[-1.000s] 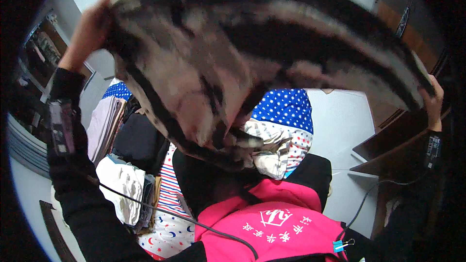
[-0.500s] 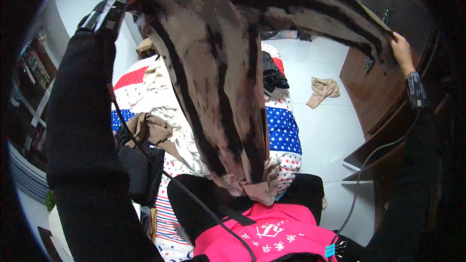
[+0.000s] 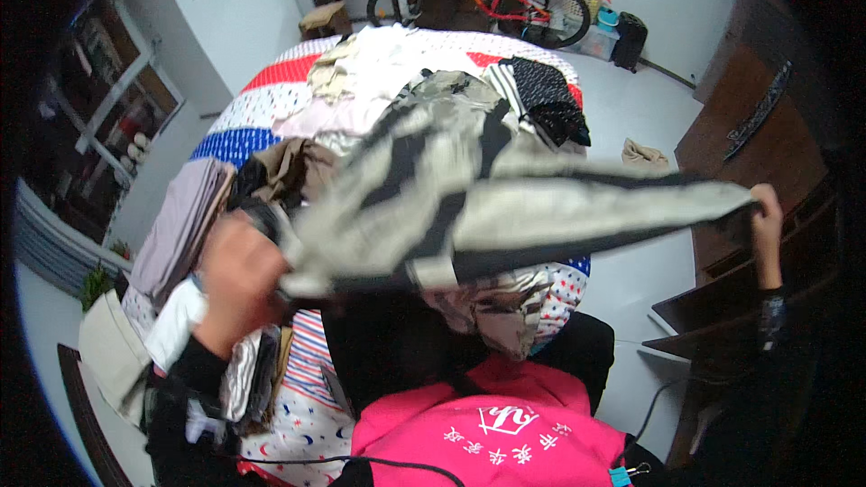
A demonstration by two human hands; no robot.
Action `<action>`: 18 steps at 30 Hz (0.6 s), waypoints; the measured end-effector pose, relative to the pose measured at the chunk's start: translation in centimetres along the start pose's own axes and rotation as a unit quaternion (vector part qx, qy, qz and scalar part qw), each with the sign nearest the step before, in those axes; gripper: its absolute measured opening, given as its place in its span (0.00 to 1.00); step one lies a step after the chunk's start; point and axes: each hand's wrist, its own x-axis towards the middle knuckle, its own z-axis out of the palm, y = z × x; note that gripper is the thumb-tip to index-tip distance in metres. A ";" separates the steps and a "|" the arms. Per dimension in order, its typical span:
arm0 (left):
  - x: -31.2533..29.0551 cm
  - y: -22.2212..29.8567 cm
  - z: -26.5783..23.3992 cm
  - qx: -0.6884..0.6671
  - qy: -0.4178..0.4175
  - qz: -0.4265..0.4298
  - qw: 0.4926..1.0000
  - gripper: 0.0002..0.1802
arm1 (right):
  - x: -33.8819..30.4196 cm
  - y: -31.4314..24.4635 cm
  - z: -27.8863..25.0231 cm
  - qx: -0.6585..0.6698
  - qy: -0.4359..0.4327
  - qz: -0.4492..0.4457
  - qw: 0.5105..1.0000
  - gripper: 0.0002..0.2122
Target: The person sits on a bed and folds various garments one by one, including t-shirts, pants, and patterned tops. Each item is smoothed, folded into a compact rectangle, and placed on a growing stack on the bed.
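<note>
A black-and-beige patterned garment [image 3: 532,221] is stretched between my two hands, low over the bed and blurred by motion. I cannot tell whether its long narrow part is a sleeve or a leg. At the left, my left hand [image 3: 242,280] is closed on one end of the cloth, its fingers smeared. My right hand [image 3: 767,221] pinches the tip of the narrow part at the far right. Some of the cloth spreads away from me onto the bed, and a crumpled part lies by my lap.
Several clothes lie on the bed, among them a black dotted piece [image 3: 548,106], a brown piece [image 3: 293,171] and folded mauve cloth [image 3: 176,221]. A beige cloth [image 3: 644,153] lies on the floor at the right, near brown wooden furniture [image 3: 735,135]. A bicycle [image 3: 487,4] stands beyond the bed.
Both hands have come down from high up, bringing the garment from hanging upright to lying nearly level over the bed. The view now reaches farther, to the bicycle.
</note>
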 end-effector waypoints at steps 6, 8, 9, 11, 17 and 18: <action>-12.2 11.7 7.0 -0.225 -0.229 -0.045 0.946 0.13 | -2.0 0.1 11.3 -0.013 -0.285 0.189 0.940 0.09; -14.3 13.5 7.8 -0.233 -0.173 -0.108 0.951 0.15 | 2.0 -0.1 14.0 -0.029 -0.318 0.156 0.935 0.09; -15.1 14.1 7.9 -0.227 -0.157 -0.138 0.951 0.17 | 4.5 -0.4 15.4 0.010 -0.326 0.195 0.925 0.09; -16.4 14.9 8.0 -0.215 -0.124 -0.198 0.948 0.21 | 11.4 -1.0 18.8 -0.040 -0.406 0.201 0.891 0.07; -18.6 16.4 7.1 -0.188 -0.133 -0.292 0.928 0.35 | 26.6 -8.5 36.1 -0.241 -0.351 0.107 0.898 0.10; -18.7 16.5 6.8 -0.180 -0.147 -0.314 0.921 0.35 | 25.4 -10.3 38.3 -0.197 -0.200 0.024 0.959 0.09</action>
